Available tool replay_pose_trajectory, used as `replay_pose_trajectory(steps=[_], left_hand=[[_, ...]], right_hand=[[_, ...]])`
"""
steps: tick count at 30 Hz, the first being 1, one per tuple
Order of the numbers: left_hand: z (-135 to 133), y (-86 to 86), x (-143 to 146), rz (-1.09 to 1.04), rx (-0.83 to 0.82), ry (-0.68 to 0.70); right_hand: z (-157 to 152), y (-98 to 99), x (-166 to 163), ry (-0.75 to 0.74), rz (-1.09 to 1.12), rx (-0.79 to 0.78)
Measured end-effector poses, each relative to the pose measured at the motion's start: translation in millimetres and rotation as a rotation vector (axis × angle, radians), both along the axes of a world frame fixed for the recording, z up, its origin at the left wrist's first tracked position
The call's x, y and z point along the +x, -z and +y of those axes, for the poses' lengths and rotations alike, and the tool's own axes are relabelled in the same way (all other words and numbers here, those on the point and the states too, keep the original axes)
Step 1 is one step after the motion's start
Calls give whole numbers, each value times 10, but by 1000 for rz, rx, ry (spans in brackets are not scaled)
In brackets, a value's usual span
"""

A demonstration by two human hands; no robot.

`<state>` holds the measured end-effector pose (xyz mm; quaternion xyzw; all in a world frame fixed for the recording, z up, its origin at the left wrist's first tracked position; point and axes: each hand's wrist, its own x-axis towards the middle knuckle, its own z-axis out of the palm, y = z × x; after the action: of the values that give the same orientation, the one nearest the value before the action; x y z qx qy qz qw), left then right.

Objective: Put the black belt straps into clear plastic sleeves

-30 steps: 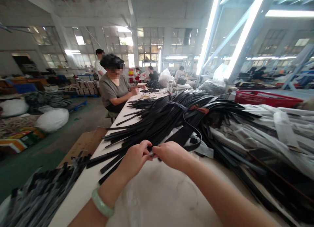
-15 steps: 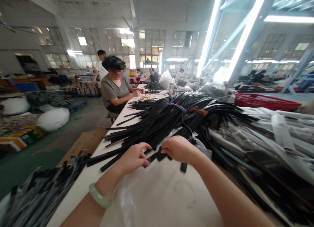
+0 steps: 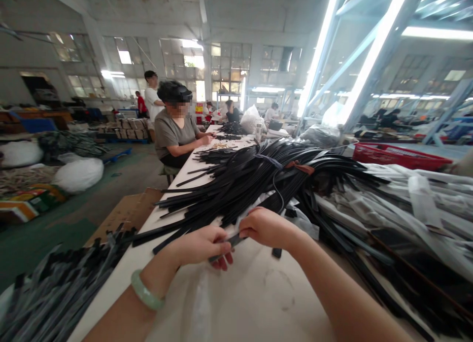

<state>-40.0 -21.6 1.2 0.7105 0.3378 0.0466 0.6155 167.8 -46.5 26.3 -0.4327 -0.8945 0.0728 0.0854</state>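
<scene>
Between my two hands runs a dark flat strap [image 3: 236,241], low over the white table. My left hand [image 3: 203,244], with a pale green bangle on its wrist, is closed around the strap, thumb on top and fingers curled beneath. The fingers of my right hand [image 3: 266,225] pinch the strap's other visible part. Below my left hand a blurred, translucent plastic sleeve [image 3: 201,302] hangs or lies against the table. Just beyond my hands spreads a big heap of black straps [image 3: 236,184], bundled with a grey tie and a brown tie.
White table [image 3: 258,292] stretches forward. More straps in clear sleeves [image 3: 70,283] are piled at the lower left, near a cardboard sheet [image 3: 125,214]. On the right lie white wrapped pieces [image 3: 424,199] and a red crate [image 3: 399,154]. A co-worker [image 3: 175,130] sits along the left side.
My left hand has closed from a loose, spread grasp onto the strap. My right hand has shifted slightly left, still pinching. A person in red now shows in the background.
</scene>
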Motion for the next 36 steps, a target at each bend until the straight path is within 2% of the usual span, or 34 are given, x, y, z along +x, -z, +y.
replay_pose_trajectory(steps=[2, 6, 8, 12, 16, 19, 22, 24, 26, 30, 33, 36], left_hand=[[4, 5, -24, 92, -88, 2], [43, 83, -18, 107, -89, -122], [57, 127, -16, 94, -123, -139], [31, 189, -3, 11, -271, -87], [-44, 149, 41, -198, -401, 12], [-118, 58, 80, -262, -419, 85], [-186, 28, 139, -276, -467, 153], [-221, 73, 198, -270, -490, 103], [-246, 140, 264, -272, -459, -28], [-258, 191, 347, -302, -401, -267], [-237, 147, 338, -312, -408, -341], [-224, 128, 318, -286, -420, -341]], right_hand=[[5, -6, 47, 24, -28, 19], [69, 18, 356, 317, -129, 67], [124, 39, 509, 374, -148, 32], [154, 13, 543, 258, 13, 69], [76, -96, 468, 68, 377, 40], [77, -136, 544, 138, 658, 31], [135, -98, 588, 252, 684, 120], [165, -36, 500, 234, 560, 175], [173, 41, 324, 181, 429, 213], [178, 185, 42, 86, 328, 178], [261, 262, 160, 208, 337, 171], [374, 327, 360, 335, 257, 264]])
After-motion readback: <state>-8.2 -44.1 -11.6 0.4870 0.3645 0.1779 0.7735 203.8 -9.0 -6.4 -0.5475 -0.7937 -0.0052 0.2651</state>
